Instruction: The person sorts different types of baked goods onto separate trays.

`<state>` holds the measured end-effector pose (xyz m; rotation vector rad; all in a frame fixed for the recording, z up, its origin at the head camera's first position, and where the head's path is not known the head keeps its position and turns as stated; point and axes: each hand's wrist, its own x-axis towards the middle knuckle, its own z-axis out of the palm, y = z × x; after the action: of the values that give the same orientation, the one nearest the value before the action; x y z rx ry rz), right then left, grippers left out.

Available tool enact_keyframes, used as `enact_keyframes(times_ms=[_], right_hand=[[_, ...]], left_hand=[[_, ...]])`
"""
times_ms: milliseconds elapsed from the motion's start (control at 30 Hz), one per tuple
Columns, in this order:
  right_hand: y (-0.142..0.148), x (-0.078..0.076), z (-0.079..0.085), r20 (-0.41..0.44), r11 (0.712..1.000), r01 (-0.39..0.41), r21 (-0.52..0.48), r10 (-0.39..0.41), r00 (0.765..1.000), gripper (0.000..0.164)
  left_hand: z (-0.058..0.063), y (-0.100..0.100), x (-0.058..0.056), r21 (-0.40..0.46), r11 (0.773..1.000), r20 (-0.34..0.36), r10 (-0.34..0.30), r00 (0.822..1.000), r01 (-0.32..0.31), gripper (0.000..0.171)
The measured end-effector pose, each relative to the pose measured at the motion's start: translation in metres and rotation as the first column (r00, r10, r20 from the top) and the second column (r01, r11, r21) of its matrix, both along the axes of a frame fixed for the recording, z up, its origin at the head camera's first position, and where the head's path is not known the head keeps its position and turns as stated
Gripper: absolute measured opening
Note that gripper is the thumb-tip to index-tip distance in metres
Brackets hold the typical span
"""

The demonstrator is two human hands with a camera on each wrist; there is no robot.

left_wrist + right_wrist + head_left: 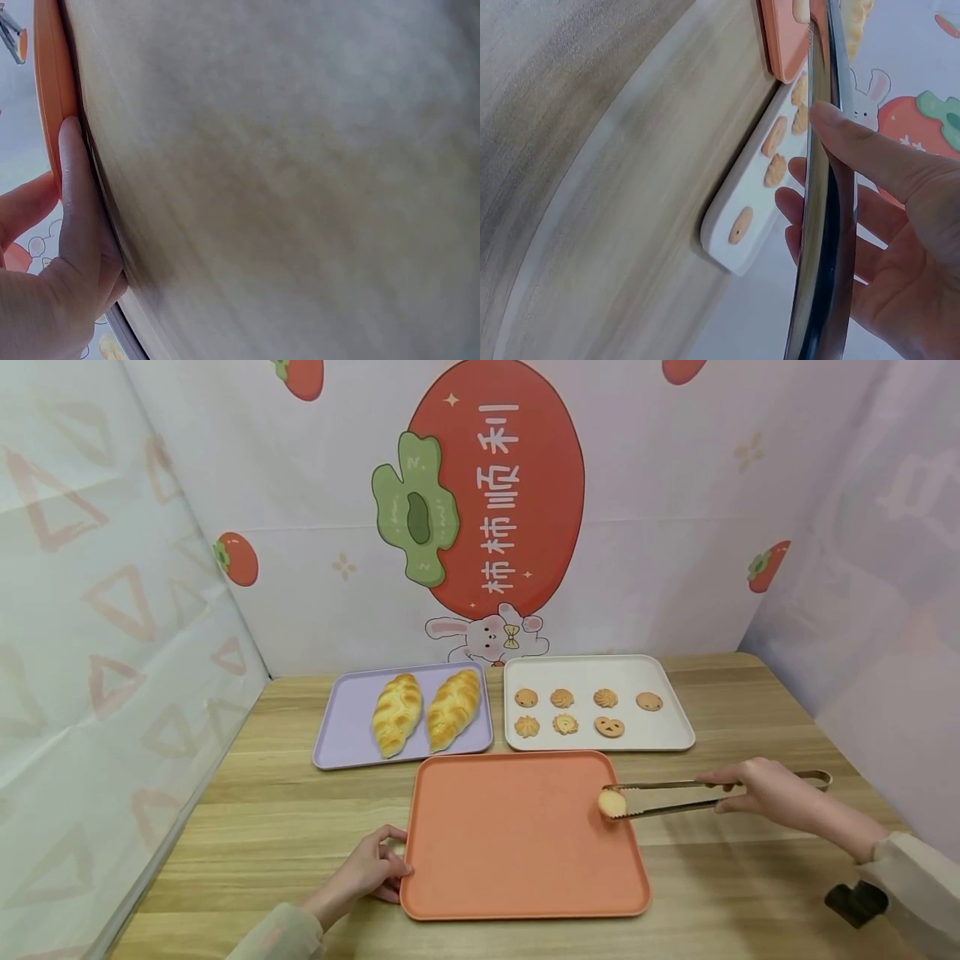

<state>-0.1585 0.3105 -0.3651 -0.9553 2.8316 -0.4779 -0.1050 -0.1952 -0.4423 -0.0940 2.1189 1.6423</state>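
Note:
My right hand (772, 792) grips a pair of metal tongs (675, 810), thumb on one arm and fingers on the other in the right wrist view. Between the tongs' toothed tips is a round, pale cookie (612, 803), over the right edge of an orange tray (517, 843). Whether the cookie touches the tray I cannot tell. At the tray's left edge, my left hand (371, 864) holds the rim, its digits against the orange edge (54, 90) in the left wrist view. Some left fingers are hidden.
Behind the orange tray, a white tray (675, 731) bears several cookies (609, 727). To its left, a lilac tray (345, 727) carries two long breads (397, 714). All stand on a wooden table (262, 810) with printed cloth walls (315, 602) around it. A black object (855, 902) shows by the right sleeve.

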Motion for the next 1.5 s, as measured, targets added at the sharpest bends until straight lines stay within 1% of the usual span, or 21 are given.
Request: enact_keyframes(times_ms=[267, 600, 767, 933, 1033, 1133, 1300, 1367, 1500], right_hand=[[0.003, -0.005, 0.002, 0.05, 0.998, 0.056, -0.017, -0.055, 0.997, 0.043], [0.011, -0.01, 0.002, 0.022, 0.991, 0.132, -0.026, -0.131, 0.991, 0.041], [0.017, -0.016, 0.001, -0.006, 0.987, 0.155, -0.029, -0.155, 0.988, 0.039], [0.025, -0.022, -0.003, -0.087, 0.989, 0.138, -0.058, -0.143, 0.986, 0.037], [0.03, -0.026, -0.005, -0.113, 0.988, 0.139, -0.065, -0.146, 0.983, 0.037], [0.035, -0.029, -0.006, -0.095, 0.984, 0.166, -0.066, -0.172, 0.981, 0.037], [0.04, -0.035, -0.008, -0.037, 0.977, 0.201, -0.075, -0.204, 0.978, 0.039], [0.042, -0.037, -0.009, -0.03, 0.973, 0.22, -0.072, -0.223, 0.974, 0.039], [0.045, -0.042, -0.011, -0.041, 0.966, 0.25, -0.061, -0.253, 0.967, 0.04]], left_hand=[[0.002, 0.001, -0.001, 0.0, 1.0, 0.0, 0.001, 1.0, -0.001, 0.044], [-0.001, 0.0, 0.0, 0.005, 1.0, 0.0, 0.005, 1.0, -0.005, 0.044], [-0.002, 0.0, 0.001, 0.008, 1.0, -0.004, 0.006, 1.0, -0.006, 0.043], [0.0, 0.0, 0.001, 0.008, 1.0, -0.003, 0.005, 1.0, -0.004, 0.043], [0.0, 0.0, 0.001, 0.009, 1.0, -0.003, 0.004, 1.0, -0.004, 0.043], [0.0, 0.0, 0.001, 0.007, 1.0, -0.008, 0.002, 1.0, -0.002, 0.043], [0.0, 0.0, 0.001, 0.009, 1.0, -0.01, 0.001, 1.0, -0.001, 0.043], [0.0, 0.0, 0.001, 0.013, 1.0, -0.008, 0.003, 1.0, -0.003, 0.043], [0.0, 0.0, 0.001, 0.011, 1.0, -0.006, 0.004, 1.0, -0.004, 0.043]])
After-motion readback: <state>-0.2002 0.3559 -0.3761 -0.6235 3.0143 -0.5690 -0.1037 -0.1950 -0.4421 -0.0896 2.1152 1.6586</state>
